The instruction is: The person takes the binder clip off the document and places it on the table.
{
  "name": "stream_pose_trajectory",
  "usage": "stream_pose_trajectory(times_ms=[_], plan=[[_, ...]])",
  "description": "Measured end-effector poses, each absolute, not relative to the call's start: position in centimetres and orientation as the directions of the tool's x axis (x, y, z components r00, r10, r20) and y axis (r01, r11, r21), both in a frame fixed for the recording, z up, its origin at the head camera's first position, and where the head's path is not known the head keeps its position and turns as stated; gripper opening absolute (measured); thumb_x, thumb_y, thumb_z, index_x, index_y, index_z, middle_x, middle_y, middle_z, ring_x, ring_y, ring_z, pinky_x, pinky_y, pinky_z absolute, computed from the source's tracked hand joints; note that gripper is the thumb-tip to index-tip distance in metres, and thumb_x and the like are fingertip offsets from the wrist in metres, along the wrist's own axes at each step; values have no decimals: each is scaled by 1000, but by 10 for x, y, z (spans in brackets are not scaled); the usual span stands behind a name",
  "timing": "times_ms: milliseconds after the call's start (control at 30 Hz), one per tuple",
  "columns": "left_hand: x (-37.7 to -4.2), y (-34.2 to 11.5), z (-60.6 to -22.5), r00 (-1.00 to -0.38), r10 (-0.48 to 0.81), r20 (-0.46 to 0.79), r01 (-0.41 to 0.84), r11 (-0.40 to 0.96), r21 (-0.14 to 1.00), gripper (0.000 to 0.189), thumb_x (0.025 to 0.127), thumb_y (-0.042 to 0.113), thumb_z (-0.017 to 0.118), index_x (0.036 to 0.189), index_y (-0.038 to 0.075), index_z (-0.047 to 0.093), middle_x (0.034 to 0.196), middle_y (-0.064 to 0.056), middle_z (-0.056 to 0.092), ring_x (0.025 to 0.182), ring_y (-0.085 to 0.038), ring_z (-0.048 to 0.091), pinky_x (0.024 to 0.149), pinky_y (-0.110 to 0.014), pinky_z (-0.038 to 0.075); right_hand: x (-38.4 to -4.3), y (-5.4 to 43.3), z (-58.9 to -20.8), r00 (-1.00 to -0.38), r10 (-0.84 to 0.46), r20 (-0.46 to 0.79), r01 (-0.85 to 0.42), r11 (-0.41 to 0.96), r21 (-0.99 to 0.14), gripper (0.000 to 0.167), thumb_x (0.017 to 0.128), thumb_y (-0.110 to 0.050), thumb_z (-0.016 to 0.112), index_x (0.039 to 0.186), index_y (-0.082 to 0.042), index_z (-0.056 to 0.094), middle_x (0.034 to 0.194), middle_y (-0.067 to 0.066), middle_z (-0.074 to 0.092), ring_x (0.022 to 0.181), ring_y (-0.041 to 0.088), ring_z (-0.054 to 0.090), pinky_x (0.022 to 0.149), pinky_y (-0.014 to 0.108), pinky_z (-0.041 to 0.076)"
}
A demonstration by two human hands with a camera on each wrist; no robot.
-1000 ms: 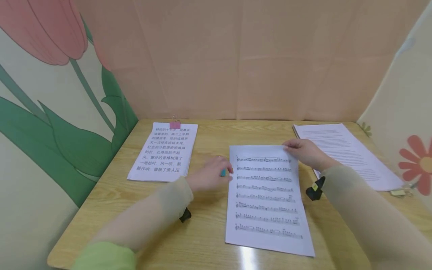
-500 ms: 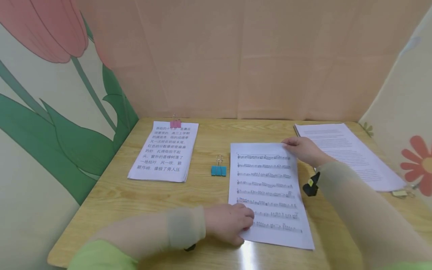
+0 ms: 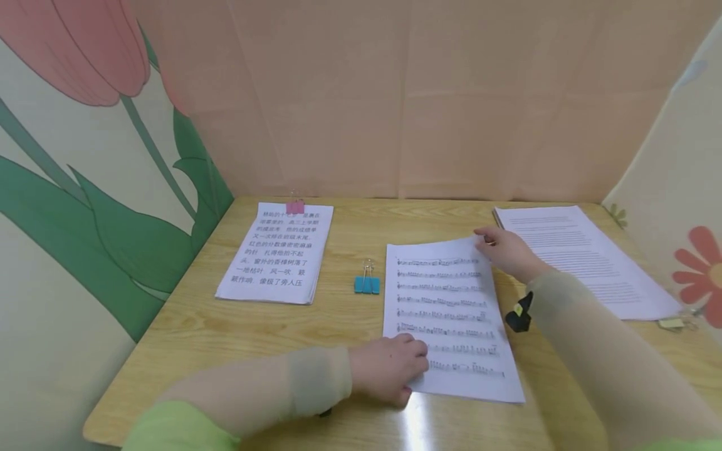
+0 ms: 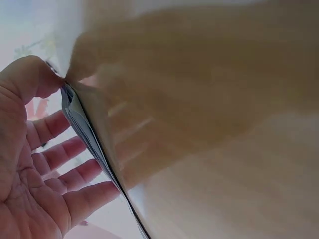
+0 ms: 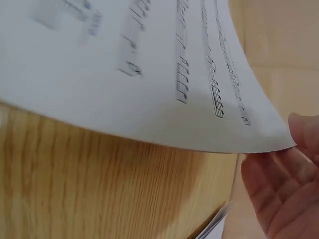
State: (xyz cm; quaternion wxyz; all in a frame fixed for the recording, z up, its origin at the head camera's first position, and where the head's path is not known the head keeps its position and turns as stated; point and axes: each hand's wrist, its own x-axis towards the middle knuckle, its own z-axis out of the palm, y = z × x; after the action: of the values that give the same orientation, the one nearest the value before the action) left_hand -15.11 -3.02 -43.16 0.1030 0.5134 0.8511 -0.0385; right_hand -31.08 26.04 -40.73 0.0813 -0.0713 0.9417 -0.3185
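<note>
A stack of sheet music lies in front of me, its far right corner bent upward. My right hand pinches that corner, thumb above and fingers underneath in the right wrist view. At the near left corner, my left hand grips the sheets. The left wrist view shows the thumb and fingers about the stack's edge, where several layers of paper are visible. A blue binder clip rests on the table just left of the music, its wire handles pointing away from me.
On the wooden table, a stack of printed pages with a pink binder clip is at left. Another printed stack lies at right, a pale clip at its near corner. Walls border the back and sides.
My left hand has moved from the blue binder clip down to the near left corner of the music. The clip is left on the table. The far right corner is bent up more.
</note>
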Motion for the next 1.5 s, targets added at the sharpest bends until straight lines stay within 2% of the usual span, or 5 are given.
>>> stream_pose_trajectory(times_ms=[233, 467, 600, 767, 1500], plan=[[-174, -25, -437, -471, 859, -201, 874, 486, 28, 40, 82, 37, 70, 117, 21, 60, 123, 8, 51, 101, -8, 47, 87, -20, 43, -285, 250, -395, -975, -208, -73, -142, 847, -512, 50, 101, -32, 48, 142, -4, 43, 132, 25, 51, 113, 40, 52, 88, 55, 45], [-197, -21, -438, -477, 853, -214, 866, 498, 54, 45, 84, 39, 69, 124, 20, 59, 129, 6, 51, 107, -10, 48, 94, -22, 41, -223, 203, -389, -864, -496, -93, -467, 856, -223, 34, 94, -24, 62, 124, -8, 63, 118, 13, 65, 104, 32, 62, 85, 51, 50], [-207, -19, -438, -487, 847, -214, 856, 511, 74, 46, 83, 37, 70, 124, 19, 59, 127, 7, 51, 105, -9, 48, 93, -22, 42, -189, 184, -396, -801, -578, -159, -580, 814, -39, 34, 88, -30, 68, 118, -13, 66, 102, 3, 68, 84, 23, 65, 71, 42, 54], [-218, -15, -439, -503, 840, -203, 847, 525, 78, 43, 82, 37, 71, 119, 19, 60, 122, 7, 52, 100, -9, 48, 89, -21, 42, -164, 173, -406, -802, -559, -211, -586, 804, 100, 42, 89, -21, 66, 129, -9, 59, 109, 16, 65, 58, 27, 57, 54, 41, 51], [-249, -11, -433, -586, 783, -208, 753, 621, 218, 36, 81, 28, 74, 114, 20, 62, 110, 11, 55, 98, -6, 50, 91, -21, 42, -184, 169, -417, -786, -590, -185, -618, 745, 250, 50, 93, -3, 54, 142, -9, 46, 113, 36, 60, 39, 24, 44, 38, 36, 44]])
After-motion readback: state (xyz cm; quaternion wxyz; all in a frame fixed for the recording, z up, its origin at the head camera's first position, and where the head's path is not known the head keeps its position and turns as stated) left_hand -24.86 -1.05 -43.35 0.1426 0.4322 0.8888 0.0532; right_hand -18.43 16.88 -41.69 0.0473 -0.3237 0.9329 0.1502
